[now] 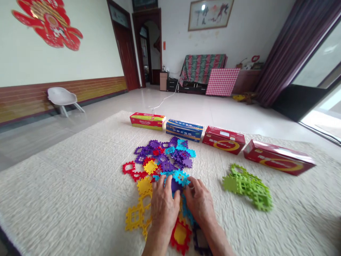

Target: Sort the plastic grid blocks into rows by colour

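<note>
Whether my left hand (164,201) or right hand (200,200) grips, I can't tell; between them lies a light-blue tile (181,177), green tiles (243,187) rightward.

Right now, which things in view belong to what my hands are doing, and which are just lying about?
Likely part of the job:
left hand and right hand
mixed-colour pieces under and around them
green pieces, set apart
perhaps the four boxes in a row

Likely just lying about:
white chair
red checked cloth
striped cover
</note>
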`<state>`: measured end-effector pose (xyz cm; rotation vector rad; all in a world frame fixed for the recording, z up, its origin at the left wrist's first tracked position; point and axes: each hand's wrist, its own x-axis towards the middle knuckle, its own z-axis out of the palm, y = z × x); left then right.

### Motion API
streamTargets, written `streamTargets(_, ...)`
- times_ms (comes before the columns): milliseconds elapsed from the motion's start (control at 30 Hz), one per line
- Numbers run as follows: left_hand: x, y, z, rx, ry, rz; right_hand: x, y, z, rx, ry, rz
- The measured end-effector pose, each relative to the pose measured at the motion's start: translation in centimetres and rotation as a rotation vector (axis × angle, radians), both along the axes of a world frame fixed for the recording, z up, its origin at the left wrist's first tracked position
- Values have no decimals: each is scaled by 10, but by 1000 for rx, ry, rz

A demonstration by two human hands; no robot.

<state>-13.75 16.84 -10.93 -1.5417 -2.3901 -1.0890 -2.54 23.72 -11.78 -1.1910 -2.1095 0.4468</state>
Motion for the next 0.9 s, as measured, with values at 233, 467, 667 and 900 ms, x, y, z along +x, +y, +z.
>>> streamTargets(233,-14,20,-10,152,-113,-45,-3,-2,-3,-59,241,172)
streamTargets(467,-18,21,-11,241,-116,-9,3,7,-2,-58,292,102)
streamTargets(667,-31,17,-5,258,-98,-3,1,14,-7,10,130,86)
streamTargets(900,-37,15,-3,213,-81,25,-12,26,9,-17,-89,81)
